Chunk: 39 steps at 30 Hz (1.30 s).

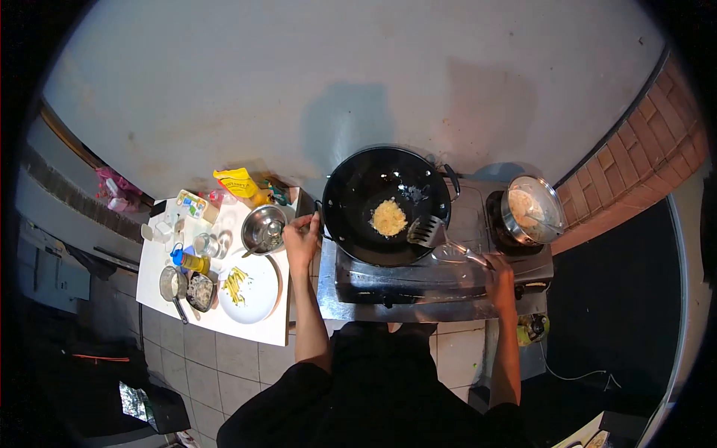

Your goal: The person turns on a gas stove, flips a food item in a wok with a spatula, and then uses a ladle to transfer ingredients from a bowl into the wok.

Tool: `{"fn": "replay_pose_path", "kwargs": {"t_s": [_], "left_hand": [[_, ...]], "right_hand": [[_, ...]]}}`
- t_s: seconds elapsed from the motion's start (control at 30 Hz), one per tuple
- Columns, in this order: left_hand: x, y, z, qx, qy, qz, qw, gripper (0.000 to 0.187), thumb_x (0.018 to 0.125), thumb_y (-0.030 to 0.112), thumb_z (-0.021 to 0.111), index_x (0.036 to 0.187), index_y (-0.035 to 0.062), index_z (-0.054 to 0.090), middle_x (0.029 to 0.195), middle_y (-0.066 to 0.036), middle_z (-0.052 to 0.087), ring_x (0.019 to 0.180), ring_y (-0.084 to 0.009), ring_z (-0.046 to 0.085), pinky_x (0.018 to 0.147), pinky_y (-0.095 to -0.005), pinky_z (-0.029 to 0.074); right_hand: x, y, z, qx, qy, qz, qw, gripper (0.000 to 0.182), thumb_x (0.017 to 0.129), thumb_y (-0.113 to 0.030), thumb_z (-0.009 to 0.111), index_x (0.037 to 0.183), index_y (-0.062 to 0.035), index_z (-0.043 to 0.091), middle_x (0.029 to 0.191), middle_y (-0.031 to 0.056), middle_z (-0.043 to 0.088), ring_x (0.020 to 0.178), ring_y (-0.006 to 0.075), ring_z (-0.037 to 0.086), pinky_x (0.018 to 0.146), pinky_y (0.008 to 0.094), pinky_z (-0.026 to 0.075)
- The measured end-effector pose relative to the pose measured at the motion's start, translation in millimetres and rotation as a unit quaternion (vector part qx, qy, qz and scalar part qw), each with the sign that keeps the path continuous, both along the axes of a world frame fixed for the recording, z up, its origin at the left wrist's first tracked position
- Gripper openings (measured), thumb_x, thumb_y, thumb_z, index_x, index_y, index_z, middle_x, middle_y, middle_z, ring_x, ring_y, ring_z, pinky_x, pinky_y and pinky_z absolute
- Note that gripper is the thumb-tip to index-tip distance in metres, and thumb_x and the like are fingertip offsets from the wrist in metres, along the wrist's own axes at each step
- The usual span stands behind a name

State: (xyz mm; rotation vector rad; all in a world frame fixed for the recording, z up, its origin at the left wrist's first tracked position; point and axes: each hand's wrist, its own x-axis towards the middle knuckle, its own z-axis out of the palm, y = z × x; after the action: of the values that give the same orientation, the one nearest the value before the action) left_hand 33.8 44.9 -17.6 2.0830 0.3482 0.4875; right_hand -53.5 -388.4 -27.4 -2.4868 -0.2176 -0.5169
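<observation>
A black wok (358,190) sits on a steel gas stove (418,280), with a round yellow patty (389,217) frying in its middle. My left hand (301,237) grips the wok's left handle at the rim. My right hand (498,270) holds the handle of a slotted metal spatula (426,231), whose blade rests inside the wok just to the right of the patty.
A steel pot (532,209) with a lid stands on the right burner. The white side table (246,328) on the left carries a steel bowl (264,228), a white plate (258,295) with yellow strips, a yellow packet (237,182), a bottle and small dishes.
</observation>
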Motion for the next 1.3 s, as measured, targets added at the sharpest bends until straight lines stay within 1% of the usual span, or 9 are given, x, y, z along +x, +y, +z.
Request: {"fn": "replay_pose_path", "kwargs": {"t_s": [0.47, 0.63, 0.7, 0.73, 0.8, 0.9, 1.17, 1.27, 1.3], "left_hand": [[-12, -6, 13, -0.042, 0.021, 0.0, 0.999, 0.035, 0.085, 0.027, 0.066, 0.093, -0.0066, 0.066, 0.08, -0.014, 0.067, 0.075, -0.0144, 0.062, 0.071, -0.0269, 0.048], [-22, -4, -1, -0.176, -0.164, 0.021, 0.97, 0.034, 0.088, 0.017, 0.062, 0.117, -0.0006, 0.057, 0.085, -0.003, 0.061, 0.075, -0.0083, 0.053, 0.071, -0.0218, 0.044], [-24, -6, -9, -0.264, -0.222, 0.032, 0.938, 0.042, 0.088, 0.013, 0.061, 0.127, 0.0041, 0.048, 0.091, -0.002, 0.059, 0.08, -0.0073, 0.051, 0.074, -0.0209, 0.043], [-37, -8, -7, -0.302, -0.213, 0.05, 0.928, 0.047, 0.088, 0.011, 0.061, 0.132, 0.007, 0.044, 0.094, -0.003, 0.059, 0.082, -0.007, 0.051, 0.074, -0.0211, 0.043], [-60, -15, 3, -0.359, -0.207, 0.06, 0.908, 0.056, 0.088, 0.011, 0.06, 0.138, 0.013, 0.036, 0.099, -0.002, 0.057, 0.087, -0.0082, 0.053, 0.075, -0.0222, 0.043], [-96, -20, -8, -0.392, -0.207, 0.07, 0.894, 0.055, 0.088, 0.01, 0.06, 0.137, 0.0098, 0.037, 0.097, -0.002, 0.057, 0.085, -0.0073, 0.052, 0.074, -0.0212, 0.043], [-216, -61, -68, -0.433, -0.159, 0.065, 0.885, 0.053, 0.085, 0.013, 0.064, 0.132, 0.0018, 0.04, 0.095, -0.003, 0.059, 0.084, -0.0088, 0.053, 0.075, -0.0226, 0.044], [-267, -88, -95, -0.479, -0.117, 0.039, 0.869, 0.052, 0.084, 0.01, 0.065, 0.129, 0.0006, 0.042, 0.095, -0.004, 0.059, 0.085, -0.0092, 0.054, 0.078, -0.0226, 0.043], [-283, -96, -108, -0.49, -0.11, 0.032, 0.864, 0.05, 0.083, 0.007, 0.065, 0.128, 0.0, 0.044, 0.096, -0.004, 0.059, 0.085, -0.0091, 0.054, 0.079, -0.0223, 0.043]], "right_hand": [[29, -2, -79, -0.02, -0.012, -0.174, 0.985, 0.034, 0.074, 0.002, 0.058, 0.108, 0.0001, 0.058, 0.108, 0.0183, 0.057, 0.105, 0.0386, 0.05, 0.094, 0.0459, 0.037], [-7, 5, -72, -0.079, -0.048, -0.221, 0.971, 0.046, 0.075, 0.004, 0.056, 0.12, -0.0016, 0.05, 0.119, 0.0175, 0.051, 0.108, 0.0378, 0.048, 0.09, 0.0438, 0.041], [-22, 7, -82, 0.308, 0.064, -0.249, 0.916, 0.045, 0.077, 0.004, 0.054, 0.121, -0.0029, 0.048, 0.118, 0.0162, 0.049, 0.108, 0.0379, 0.048, 0.09, 0.0429, 0.041], [-33, 5, -94, 0.293, 0.068, -0.253, 0.919, 0.045, 0.077, 0.004, 0.054, 0.121, -0.0029, 0.048, 0.118, 0.0162, 0.049, 0.108, 0.0379, 0.048, 0.09, 0.0429, 0.041], [-40, 11, -115, 0.136, 0.02, -0.202, 0.97, 0.039, 0.079, 0.004, 0.053, 0.117, -0.0016, 0.05, 0.113, 0.015, 0.048, 0.106, 0.0368, 0.048, 0.089, 0.0402, 0.041], [-50, 69, -38, -0.011, -0.012, -0.121, 0.992, 0.03, 0.081, 0.003, 0.052, 0.111, 0.0008, 0.053, 0.105, 0.0148, 0.05, 0.097, 0.0302, 0.053, 0.083, 0.037, 0.044], [-93, 137, -61, 0.122, 0.076, 0.069, 0.987, 0.023, 0.085, -0.002, 0.056, 0.107, 0.0039, 0.054, 0.085, 0.0121, 0.053, 0.064, 0.0177, 0.052, 0.057, 0.0281, 0.045], [-106, 161, -71, 0.119, 0.113, 0.083, 0.983, 0.029, 0.088, -0.013, 0.057, 0.11, 0.0045, 0.05, 0.092, 0.0213, 0.055, 0.079, 0.0351, 0.058, 0.066, 0.0401, 0.047], [-103, 165, -82, 0.106, 0.093, 0.098, 0.985, 0.032, 0.087, -0.016, 0.058, 0.111, 0.0033, 0.049, 0.089, 0.0212, 0.055, 0.077, 0.0347, 0.059, 0.064, 0.0394, 0.048]]}}
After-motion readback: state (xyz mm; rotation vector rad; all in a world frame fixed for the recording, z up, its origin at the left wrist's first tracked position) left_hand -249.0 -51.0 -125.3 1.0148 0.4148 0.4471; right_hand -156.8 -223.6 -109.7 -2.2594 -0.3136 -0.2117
